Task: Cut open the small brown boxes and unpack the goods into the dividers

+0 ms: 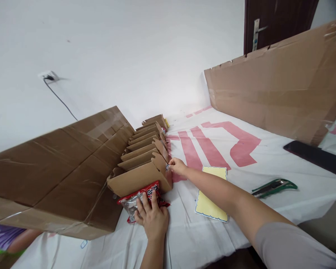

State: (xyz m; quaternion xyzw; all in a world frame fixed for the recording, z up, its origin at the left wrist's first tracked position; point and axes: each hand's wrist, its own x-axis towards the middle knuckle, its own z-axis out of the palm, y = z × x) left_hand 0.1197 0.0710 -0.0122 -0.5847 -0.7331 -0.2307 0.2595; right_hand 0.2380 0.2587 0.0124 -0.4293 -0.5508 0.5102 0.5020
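My left hand point(152, 216) lies with fingers spread over a red and clear snack packet point(138, 201), which leans against the front of the nearest open cardboard box point(140, 177). At that box's right end, my right hand point(177, 166) pinches a small pale sticker with a bluish edge point(167, 167), touching or very near the cardboard. Behind it stands a row of several similar boxes point(145, 140) with their tops open. Beneath my right forearm is a yellow sheet point(212, 203) with a blue wavy border, partly covered.
A large carton point(58, 175) stands left of the row; a tall cardboard panel point(268, 86) is at right. A green utility knife point(274, 188) and black phone-like slab point(316, 157) lie on the white cloth point(184, 228). Another person's purple sleeve point(5, 235) shows at lower left.
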